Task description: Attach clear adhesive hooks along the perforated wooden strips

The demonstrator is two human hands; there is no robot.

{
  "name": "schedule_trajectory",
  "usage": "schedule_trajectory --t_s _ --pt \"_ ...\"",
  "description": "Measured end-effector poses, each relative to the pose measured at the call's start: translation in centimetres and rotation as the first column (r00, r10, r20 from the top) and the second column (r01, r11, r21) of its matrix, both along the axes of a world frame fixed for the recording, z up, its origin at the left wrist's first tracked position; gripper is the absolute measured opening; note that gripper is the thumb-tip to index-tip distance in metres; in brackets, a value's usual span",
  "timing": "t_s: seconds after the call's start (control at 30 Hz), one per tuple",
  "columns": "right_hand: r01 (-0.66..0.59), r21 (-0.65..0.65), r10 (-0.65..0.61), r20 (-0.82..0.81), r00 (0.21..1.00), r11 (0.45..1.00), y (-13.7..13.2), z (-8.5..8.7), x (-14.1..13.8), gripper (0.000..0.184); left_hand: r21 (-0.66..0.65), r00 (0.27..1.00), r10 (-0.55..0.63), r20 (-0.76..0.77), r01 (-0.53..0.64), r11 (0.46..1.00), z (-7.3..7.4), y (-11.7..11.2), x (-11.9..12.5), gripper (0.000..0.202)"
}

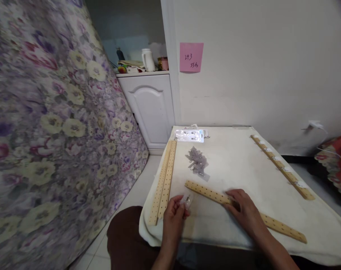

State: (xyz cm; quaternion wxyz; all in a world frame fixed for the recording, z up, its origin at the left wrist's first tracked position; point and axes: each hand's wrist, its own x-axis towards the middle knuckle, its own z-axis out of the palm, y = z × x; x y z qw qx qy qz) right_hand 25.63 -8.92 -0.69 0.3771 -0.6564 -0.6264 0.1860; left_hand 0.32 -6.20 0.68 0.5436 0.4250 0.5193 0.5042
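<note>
My left hand (174, 214) is closed in a pinch on a small clear plastic clip (188, 200) near the table's front left. Fingers of my right hand (243, 212) lie flat on a perforated wooden strip (210, 193) that runs diagonally across the cloth-covered table (238, 161). A heap of small clear clips (197, 162) sits just beyond the strip's left end. Two more perforated wooden strips (165, 180) lie side by side along the table's left edge.
Another wooden strip with white clips fitted on it (281, 167) lies at the right. A clear blister pack (189, 135) rests at the back. A floral mattress (46, 123) leans at the left; a white cabinet (148, 105) and a pink note (191, 57) are behind.
</note>
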Motion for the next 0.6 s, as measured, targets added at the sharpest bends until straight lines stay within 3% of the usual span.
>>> schedule_trajectory --t_s 0.1,0.2,0.27,0.33,0.47,0.6 --pt "-0.074 -0.088 0.044 -0.304 0.952 0.993 0.2 1.7 -1.9 0.027 0.004 0.996 -0.085 0.01 0.085 0.996 0.4 -0.3 0.7 0.038" --pt "-0.313 -0.138 0.159 -0.635 0.756 0.94 0.6 2.7 -4.5 0.032 0.004 0.986 -0.17 0.004 0.17 0.986 0.9 -0.9 1.5 0.037" --pt "-0.371 -0.12 0.162 -0.749 0.643 0.921 0.8 2.7 -6.1 0.034 0.014 0.978 -0.207 -0.023 0.208 0.978 1.2 -1.4 1.9 0.036" --pt "-0.367 -0.106 0.149 -0.786 0.6 0.924 0.7 2.4 -7.2 0.034 0.031 0.971 -0.229 -0.074 0.231 0.972 1.3 -1.8 2.1 0.035" --pt "-0.306 -0.117 0.131 -0.722 0.679 0.945 0.2 2.0 -8.1 0.03 0.049 0.957 -0.237 -0.168 0.249 0.967 1.4 -2.3 2.4 0.031" --pt "-0.232 -0.13 0.112 -0.591 0.799 0.964 -0.1 2.0 -8.3 0.029 0.037 0.958 -0.258 -0.126 0.264 0.964 1.2 -2.4 2.7 0.032"
